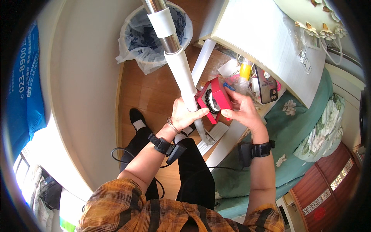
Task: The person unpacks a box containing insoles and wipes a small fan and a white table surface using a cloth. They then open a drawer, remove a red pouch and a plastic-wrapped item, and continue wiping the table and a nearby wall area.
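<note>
A small red box (221,94) stands opened between my hands, and a bracelet of black beads (209,101) shows inside it against a white lining. My right hand (242,108) grips the box's right side with thumb and fingers. The thumb of my left hand (187,113) reaches to the box's left edge; its fingers are hidden behind a white and chrome pole (181,72) that runs down past the box, so its grip cannot be told. Beyond my right hand lies an open drawer (282,95) with a phone (266,85), a yellow item (245,71) and clear plastic wrapping.
A lined waste bin (155,34) stands on the wooden floor at the top. A white cabinet top (249,32) with a flower-trimmed lamp is at upper right, beside green bedding (292,127). A pale curved panel (84,72) rises at left, near a blue bag (29,87).
</note>
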Motion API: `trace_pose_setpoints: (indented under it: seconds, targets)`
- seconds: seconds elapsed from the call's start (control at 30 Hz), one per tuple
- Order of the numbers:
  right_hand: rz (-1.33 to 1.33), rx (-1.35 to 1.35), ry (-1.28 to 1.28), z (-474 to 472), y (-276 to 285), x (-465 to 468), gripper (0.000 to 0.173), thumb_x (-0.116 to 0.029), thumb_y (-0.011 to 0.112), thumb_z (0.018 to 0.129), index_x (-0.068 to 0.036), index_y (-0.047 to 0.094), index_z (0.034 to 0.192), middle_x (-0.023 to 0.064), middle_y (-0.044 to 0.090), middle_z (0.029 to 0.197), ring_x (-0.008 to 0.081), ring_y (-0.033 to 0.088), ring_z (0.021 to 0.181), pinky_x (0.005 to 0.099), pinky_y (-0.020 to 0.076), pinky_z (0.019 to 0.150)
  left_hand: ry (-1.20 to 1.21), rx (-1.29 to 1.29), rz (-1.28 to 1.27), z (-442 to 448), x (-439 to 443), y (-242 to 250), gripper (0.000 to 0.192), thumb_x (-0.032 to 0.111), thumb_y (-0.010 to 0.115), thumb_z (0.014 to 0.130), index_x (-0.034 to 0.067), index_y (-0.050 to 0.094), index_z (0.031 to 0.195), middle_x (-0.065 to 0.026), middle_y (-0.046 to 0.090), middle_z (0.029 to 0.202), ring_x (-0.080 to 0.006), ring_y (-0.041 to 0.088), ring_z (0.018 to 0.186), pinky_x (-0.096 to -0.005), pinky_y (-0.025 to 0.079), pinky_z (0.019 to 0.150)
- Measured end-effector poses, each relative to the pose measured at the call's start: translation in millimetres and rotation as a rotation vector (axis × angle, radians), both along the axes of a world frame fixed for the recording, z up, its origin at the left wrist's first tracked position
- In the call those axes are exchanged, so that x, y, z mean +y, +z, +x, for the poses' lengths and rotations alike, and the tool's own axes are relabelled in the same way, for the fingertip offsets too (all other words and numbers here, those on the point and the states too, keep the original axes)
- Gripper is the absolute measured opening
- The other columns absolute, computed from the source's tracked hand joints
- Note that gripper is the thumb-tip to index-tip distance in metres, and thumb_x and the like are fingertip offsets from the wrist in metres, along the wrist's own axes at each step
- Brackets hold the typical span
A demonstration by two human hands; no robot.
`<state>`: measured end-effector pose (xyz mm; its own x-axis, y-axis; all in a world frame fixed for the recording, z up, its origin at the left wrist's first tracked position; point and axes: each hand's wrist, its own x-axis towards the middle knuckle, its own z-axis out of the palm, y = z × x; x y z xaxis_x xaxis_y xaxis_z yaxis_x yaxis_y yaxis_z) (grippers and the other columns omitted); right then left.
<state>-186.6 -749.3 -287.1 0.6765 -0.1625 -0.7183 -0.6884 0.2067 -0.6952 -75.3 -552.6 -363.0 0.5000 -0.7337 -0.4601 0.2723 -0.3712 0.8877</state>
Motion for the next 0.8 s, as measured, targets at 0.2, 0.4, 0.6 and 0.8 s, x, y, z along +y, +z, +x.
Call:
trace_pose_setpoints:
  seconds: [0.2,0.4,0.6,0.8]
  targets:
    - [-0.008,-0.121,0.077,1,-17,-14,0.075,-0.034,0.078,0.075,0.010,0.049,0.128,0.0105,0.063,0.105,0.0134,0.060,0.092,0.0297,0.0502,0.083,0.008,0.011,0.010,-2,1,-3,0.060,0.045,0.081,0.068,-0.002,0.058,0.098,-0.0057,0.061,0.083,-0.0137,0.057,0.078,-0.0307,0.049,0.073]
    - [-0.002,-0.108,0.070,-1,-18,-15,0.076,-0.033,0.079,0.074,0.011,0.048,0.128,0.0113,0.063,0.106,0.0149,0.060,0.094,0.0300,0.0497,0.084,0.011,-0.023,0.016,-4,2,-6,0.060,0.047,0.079,0.068,0.000,0.059,0.098,-0.0085,0.063,0.084,-0.0188,0.060,0.079,-0.0335,0.050,0.073]
    - [0.020,-0.070,-0.035,-1,-7,-7,0.076,-0.026,0.081,0.073,0.010,0.047,0.130,0.0107,0.063,0.107,0.0136,0.060,0.094,0.0285,0.0507,0.083,0.013,-0.036,-0.005,-4,0,-6,0.062,0.045,0.082,0.067,-0.002,0.058,0.101,-0.0067,0.063,0.087,-0.0146,0.059,0.080,-0.0310,0.049,0.075]
    - [-0.080,-0.074,-0.066,-7,1,1,0.079,-0.022,0.082,0.071,0.009,0.044,0.133,0.0103,0.063,0.109,0.0130,0.060,0.093,0.0283,0.0518,0.081,-0.025,-0.019,0.036,-2,0,-4,0.066,0.045,0.083,0.065,-0.002,0.058,0.103,-0.0084,0.064,0.092,-0.0154,0.061,0.087,-0.0311,0.050,0.079]
